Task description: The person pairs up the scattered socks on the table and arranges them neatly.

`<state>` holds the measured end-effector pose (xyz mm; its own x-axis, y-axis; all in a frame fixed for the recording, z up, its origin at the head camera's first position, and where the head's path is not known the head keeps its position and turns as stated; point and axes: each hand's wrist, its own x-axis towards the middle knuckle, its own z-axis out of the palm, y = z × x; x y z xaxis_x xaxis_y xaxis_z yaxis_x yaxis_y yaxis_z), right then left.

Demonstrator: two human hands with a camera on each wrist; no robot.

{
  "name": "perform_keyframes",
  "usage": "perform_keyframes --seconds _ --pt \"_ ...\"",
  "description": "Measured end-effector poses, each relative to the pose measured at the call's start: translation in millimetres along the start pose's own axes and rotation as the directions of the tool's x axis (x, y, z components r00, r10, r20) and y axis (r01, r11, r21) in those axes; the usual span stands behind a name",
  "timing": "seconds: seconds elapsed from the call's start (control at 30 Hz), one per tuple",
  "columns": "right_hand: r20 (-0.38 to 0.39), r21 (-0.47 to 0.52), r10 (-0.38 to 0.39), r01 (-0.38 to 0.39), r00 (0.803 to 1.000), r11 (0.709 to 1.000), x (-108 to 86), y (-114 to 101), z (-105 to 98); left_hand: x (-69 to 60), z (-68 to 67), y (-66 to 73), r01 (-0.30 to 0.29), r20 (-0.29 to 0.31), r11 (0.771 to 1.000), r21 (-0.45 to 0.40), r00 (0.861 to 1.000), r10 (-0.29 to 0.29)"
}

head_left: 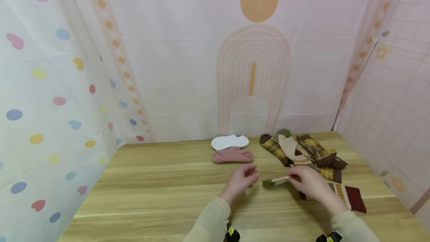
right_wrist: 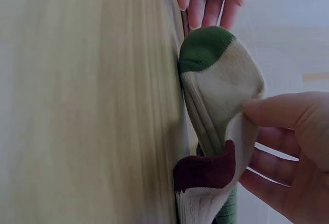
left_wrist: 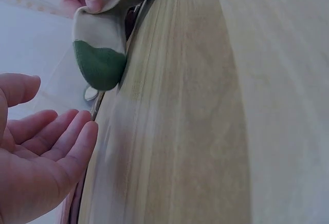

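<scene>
My right hand [head_left: 312, 186] pinches a cream sock [right_wrist: 226, 85] with a green toe and a dark red heel, between thumb and fingers. In the head view its green toe [head_left: 268, 183] points left, low over the table, and its striped leg and dark red cuff [head_left: 356, 199] lie to the right, beyond the hand. My left hand [head_left: 239, 182] hovers just left of the toe, holding nothing. Its fingers [left_wrist: 61, 136] are relaxed and slightly bent, apart from the sock.
A white sock [head_left: 230, 142] and a pink sock [head_left: 233, 155] lie flat at the middle back of the wooden table [head_left: 151, 189]. Behind my right hand are several overlapping socks, including brown and yellow plaid ones [head_left: 275, 148]. Patterned curtains [head_left: 181, 66] surround the table's back and sides.
</scene>
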<state>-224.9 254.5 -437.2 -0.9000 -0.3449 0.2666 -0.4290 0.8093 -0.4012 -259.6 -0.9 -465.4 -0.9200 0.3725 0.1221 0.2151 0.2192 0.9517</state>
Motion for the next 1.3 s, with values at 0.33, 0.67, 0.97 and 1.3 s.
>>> perform_keyframes --seconds 0.33,0.67,0.97,1.3 --pt "0.111 0.102 -0.21 0.199 0.971 0.975 -5.2 8 -8 1.6 3.3 3.8 -0.044 -0.004 0.994 0.101 0.999 0.045" --pt "0.002 0.087 -0.096 0.095 0.995 0.992 -24.3 25 -34 7.0 13.0 5.5 -0.001 -0.071 0.962 0.272 0.997 0.022" --pt "-0.111 0.034 0.011 -0.007 0.994 0.999 -48.6 52 -46 5.6 23.7 3.6 0.021 -0.114 0.945 0.327 0.993 0.017" --pt "-0.078 0.059 0.199 -0.194 0.977 0.979 -70.9 73 -62 4.5 29.6 4.1 0.078 -0.142 0.952 0.296 0.989 -0.037"
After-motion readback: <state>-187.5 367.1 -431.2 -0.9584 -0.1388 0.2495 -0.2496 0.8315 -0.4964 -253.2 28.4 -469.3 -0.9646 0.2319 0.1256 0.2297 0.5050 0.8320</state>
